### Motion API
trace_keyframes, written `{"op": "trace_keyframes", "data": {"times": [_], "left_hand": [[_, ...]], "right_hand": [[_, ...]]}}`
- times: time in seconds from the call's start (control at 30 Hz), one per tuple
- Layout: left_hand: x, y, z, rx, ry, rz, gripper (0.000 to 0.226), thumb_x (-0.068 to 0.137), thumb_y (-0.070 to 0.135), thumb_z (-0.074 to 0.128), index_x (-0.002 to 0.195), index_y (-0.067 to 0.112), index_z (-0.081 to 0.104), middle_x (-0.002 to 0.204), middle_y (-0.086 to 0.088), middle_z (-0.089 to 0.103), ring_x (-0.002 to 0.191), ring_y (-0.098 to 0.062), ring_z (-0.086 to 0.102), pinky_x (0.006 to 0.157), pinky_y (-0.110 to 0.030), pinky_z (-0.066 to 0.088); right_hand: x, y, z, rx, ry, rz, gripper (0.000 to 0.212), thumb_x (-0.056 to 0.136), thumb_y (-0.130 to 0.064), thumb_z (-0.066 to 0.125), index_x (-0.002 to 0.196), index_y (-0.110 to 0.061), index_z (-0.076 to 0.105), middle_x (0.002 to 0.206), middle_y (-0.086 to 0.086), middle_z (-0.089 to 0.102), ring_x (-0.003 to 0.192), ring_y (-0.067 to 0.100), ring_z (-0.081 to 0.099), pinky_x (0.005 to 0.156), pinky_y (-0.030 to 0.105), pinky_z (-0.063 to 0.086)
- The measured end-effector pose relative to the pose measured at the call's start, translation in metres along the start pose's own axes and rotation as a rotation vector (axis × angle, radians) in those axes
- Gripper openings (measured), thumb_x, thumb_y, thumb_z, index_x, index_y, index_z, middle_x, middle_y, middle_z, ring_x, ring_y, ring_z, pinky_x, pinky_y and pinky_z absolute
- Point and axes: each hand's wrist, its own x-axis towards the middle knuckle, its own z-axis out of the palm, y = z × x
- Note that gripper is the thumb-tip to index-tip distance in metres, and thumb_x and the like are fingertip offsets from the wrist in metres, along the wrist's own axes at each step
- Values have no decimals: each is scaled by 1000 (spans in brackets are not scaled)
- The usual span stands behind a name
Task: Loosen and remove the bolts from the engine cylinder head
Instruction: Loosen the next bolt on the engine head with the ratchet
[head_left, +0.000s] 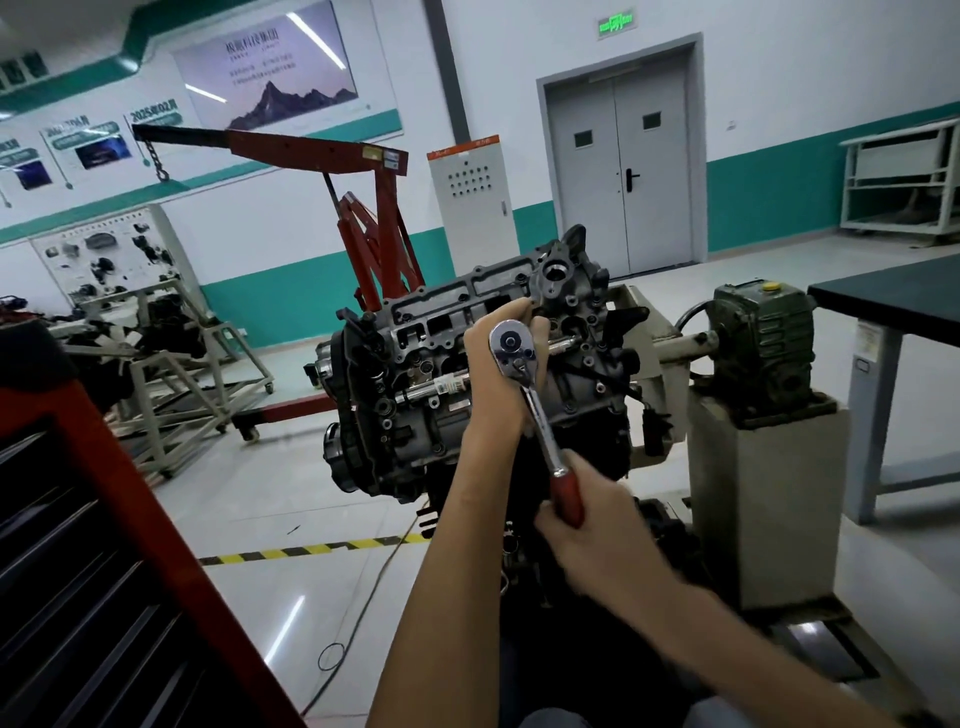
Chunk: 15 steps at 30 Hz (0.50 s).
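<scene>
Workshop floor, red hoist (311, 150) at ten o'clock, engine (415, 374) at centre. At five o'clock the right hand (597, 530) had its grip wrapped round the ratchet (511, 347) handle; the left hand (491, 384) had its grip curled round the head.

We are looking at a grimy grey cylinder head (415, 332), sitting tilted toward us. A chrome, red-handled ratchet (540, 431) is pressing against its right half.

White walls (779, 78) carry a teal band low down. A grey double door (621, 156) stands under a green lit exit sign (616, 23), with a pale grey electrical cabinet (470, 197) to its left. A red steel engine hoist (371, 208) stands on the glossy pale floor (291, 613), which is crossed by yellow-and-black striped tape (311, 549). A dark-topped desk (893, 301) stands at the right.
</scene>
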Motion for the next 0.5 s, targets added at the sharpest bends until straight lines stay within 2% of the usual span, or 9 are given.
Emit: {"op": "trace_keyframes", "data": {"times": [0.03,0.1,0.2,0.27,0.3,0.37,0.43,0.5], "left_hand": [[0,0,-5,-13,-38,-3,31,86,-1,59,60,12,47,54,7,39,50,-4,33,53,-19,31],[4,2,-16,3,-145,17,27,80,-1,56,61,15,47,58,-2,41,54,-9,34,53,-23,31],[15,4,-25,61,-312,33,41,77,-10,52,53,19,37,51,5,34,48,-1,29,49,-14,25],[15,4,-23,67,-290,14,35,78,-12,54,54,11,46,49,2,36,44,2,33,49,-9,25],[12,4,-21,46,-238,3,31,79,-11,56,56,9,52,49,2,40,44,3,36,49,-7,27],[5,1,-18,16,-142,15,45,80,-10,56,55,26,48,46,9,41,44,0,33,46,-11,24],[4,-1,-15,19,-100,24,55,84,-9,56,55,33,36,43,13,37,44,-2,28,46,-15,23],[6,0,-11,36,-68,28,55,86,-6,58,54,33,35,43,13,33,45,-2,27,46,-17,23]], "right_hand": [[5,1,-20,-104,-57,-39,30,77,3,59,69,-22,43,48,-6,40,36,7,40,38,13,32],[22,-1,-67,-336,-184,-127,32,77,0,61,72,-27,44,50,-7,45,39,6,46,38,13,37],[61,-17,-121,-692,-293,-270,12,80,-8,60,84,-17,54,58,-6,54,46,4,55,47,17,48],[76,-25,-134,-837,-261,-346,9,81,-12,60,85,-18,55,55,-9,52,47,2,54,46,16,45],[75,-24,-133,-847,-260,-333,10,81,-12,60,84,-20,54,55,-9,52,45,1,53,46,15,45],[59,-14,-113,-748,-256,-249,17,80,-8,60,83,-22,50,57,-8,52,42,2,51,44,15,46],[33,-2,-80,-563,-135,-173,25,78,-7,61,81,-25,44,53,-7,48,38,3,45,40,13,36],[13,3,-43,-344,-9,-92,22,78,-6,62,83,-22,48,51,-3,46,37,6,42,38,14,33]]}}
